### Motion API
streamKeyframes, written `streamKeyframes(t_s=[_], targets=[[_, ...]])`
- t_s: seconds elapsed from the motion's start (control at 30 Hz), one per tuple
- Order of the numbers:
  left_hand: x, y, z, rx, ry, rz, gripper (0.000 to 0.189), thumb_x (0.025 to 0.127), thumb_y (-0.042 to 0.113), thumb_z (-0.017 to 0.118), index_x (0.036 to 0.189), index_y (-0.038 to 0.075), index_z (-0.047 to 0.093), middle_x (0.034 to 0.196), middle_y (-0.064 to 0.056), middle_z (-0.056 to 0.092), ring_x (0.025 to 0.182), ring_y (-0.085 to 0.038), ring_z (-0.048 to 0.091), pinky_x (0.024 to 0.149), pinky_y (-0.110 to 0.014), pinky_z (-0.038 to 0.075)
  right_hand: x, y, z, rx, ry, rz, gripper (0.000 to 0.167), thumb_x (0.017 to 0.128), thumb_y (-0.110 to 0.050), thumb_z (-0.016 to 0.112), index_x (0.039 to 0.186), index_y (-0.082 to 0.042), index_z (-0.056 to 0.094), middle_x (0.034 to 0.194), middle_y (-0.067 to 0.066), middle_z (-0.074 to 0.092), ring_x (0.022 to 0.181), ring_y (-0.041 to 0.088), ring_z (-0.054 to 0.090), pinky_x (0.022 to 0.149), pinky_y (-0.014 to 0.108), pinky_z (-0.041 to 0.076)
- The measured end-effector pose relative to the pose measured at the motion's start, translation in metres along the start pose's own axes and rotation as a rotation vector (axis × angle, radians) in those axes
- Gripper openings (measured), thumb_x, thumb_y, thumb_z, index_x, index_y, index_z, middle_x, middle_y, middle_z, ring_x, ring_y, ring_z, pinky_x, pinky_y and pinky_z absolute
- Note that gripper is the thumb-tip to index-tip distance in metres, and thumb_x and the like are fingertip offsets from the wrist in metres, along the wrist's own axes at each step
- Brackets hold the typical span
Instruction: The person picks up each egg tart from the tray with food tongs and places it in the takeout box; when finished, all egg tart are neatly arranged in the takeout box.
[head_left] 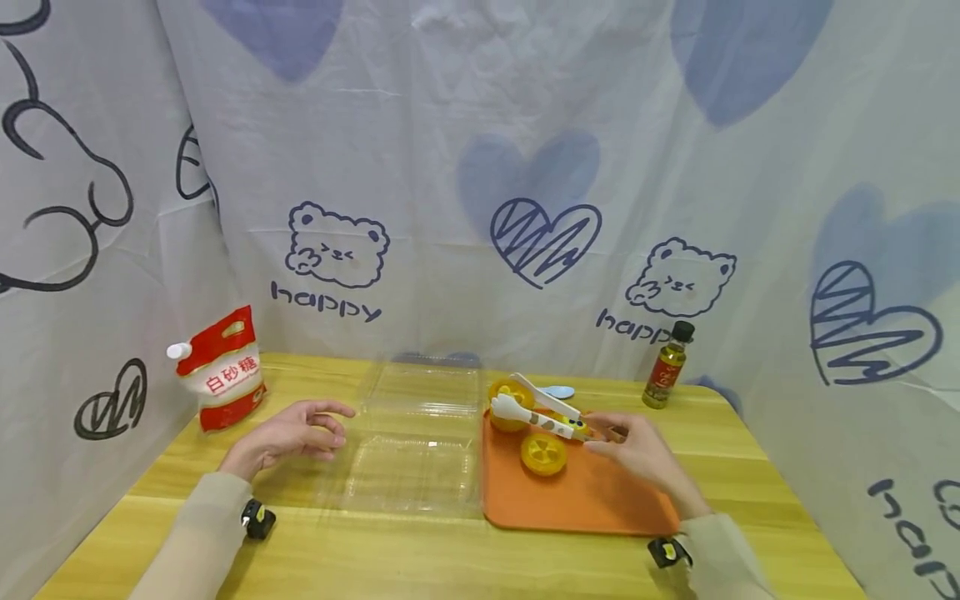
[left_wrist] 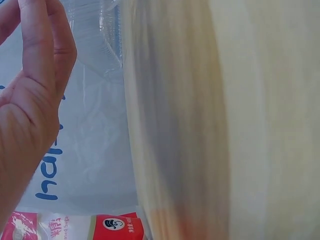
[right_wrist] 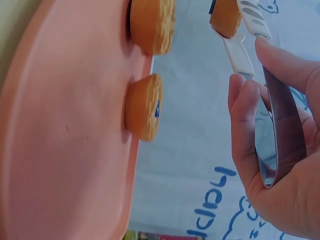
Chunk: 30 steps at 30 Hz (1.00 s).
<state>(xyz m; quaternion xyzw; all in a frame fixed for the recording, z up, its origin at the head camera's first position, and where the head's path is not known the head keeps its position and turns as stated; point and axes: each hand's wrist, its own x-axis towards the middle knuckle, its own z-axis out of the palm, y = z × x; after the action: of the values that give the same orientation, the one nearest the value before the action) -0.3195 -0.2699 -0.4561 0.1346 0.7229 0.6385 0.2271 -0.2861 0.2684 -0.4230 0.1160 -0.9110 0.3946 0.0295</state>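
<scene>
My right hand (head_left: 637,450) holds a pair of tongs (right_wrist: 287,130) with metal handles and white tips, thumb on one arm and fingers on the other. Between the tips is a small orange-yellow tart (right_wrist: 225,20), above the far left of the orange tray (head_left: 577,512). Resting on the tray are a tart with a segmented top (head_left: 543,455) and another with blue marks (right_wrist: 145,107), partly hidden by the tongs in the head view. My left hand (head_left: 296,435) hovers with loosely bent fingers, holding nothing, left of a clear plastic clamshell box (head_left: 420,479) whose lid lies back.
A red and white sugar bag (head_left: 228,371) with a white spout stands at the back left. At the back right is a small oil bottle (head_left: 666,367) with a black cap. A pale blue spoon-like piece (head_left: 558,392) lies behind the tray. Printed curtains (head_left: 435,250) enclose the table.
</scene>
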Motion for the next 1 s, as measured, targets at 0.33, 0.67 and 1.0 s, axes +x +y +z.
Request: streamKeyframes(t_s=[0.33, 0.67, 1.0], targets=[[-0.006, -0.002, -0.001, -0.004, 0.008, -0.004, 0.065, 0.088, 0.002, 0.068, 0.141, -0.011, 0.033, 0.098, -0.008, 0.059, 0.086, -0.022, 0.066, 0.081, -0.040, 0.061, 0.006, -0.012, 0.020, -0.037, -0.007, -0.055, 0.040, 0.082, -0.024, 0.080, 0.120, -0.017, 0.071, 0.114, 0.008, 0.072, 0.093, 0.016, 0.064, 0.074, 0.025, 0.054], [0.000, 0.000, 0.001, -0.005, 0.004, 0.000, 0.064, 0.088, 0.002, 0.067, 0.141, -0.010, 0.033, 0.098, -0.007, 0.060, 0.085, -0.021, 0.065, 0.081, -0.040, 0.061, 0.011, -0.035, 0.032, 0.011, -0.074, -0.047, 0.037, 0.082, -0.019, 0.079, 0.119, -0.016, 0.071, 0.097, 0.001, 0.070, 0.082, 0.015, 0.059, 0.069, 0.026, 0.051], [-0.001, 0.004, 0.001, -0.001, 0.010, -0.023, 0.064, 0.087, 0.002, 0.069, 0.140, -0.009, 0.036, 0.097, -0.008, 0.061, 0.085, -0.023, 0.066, 0.083, -0.043, 0.060, 0.016, -0.058, 0.044, 0.034, -0.095, -0.115, 0.038, 0.083, -0.017, 0.078, 0.120, -0.012, 0.070, 0.097, 0.001, 0.071, 0.074, 0.016, 0.055, 0.059, 0.024, 0.045]])
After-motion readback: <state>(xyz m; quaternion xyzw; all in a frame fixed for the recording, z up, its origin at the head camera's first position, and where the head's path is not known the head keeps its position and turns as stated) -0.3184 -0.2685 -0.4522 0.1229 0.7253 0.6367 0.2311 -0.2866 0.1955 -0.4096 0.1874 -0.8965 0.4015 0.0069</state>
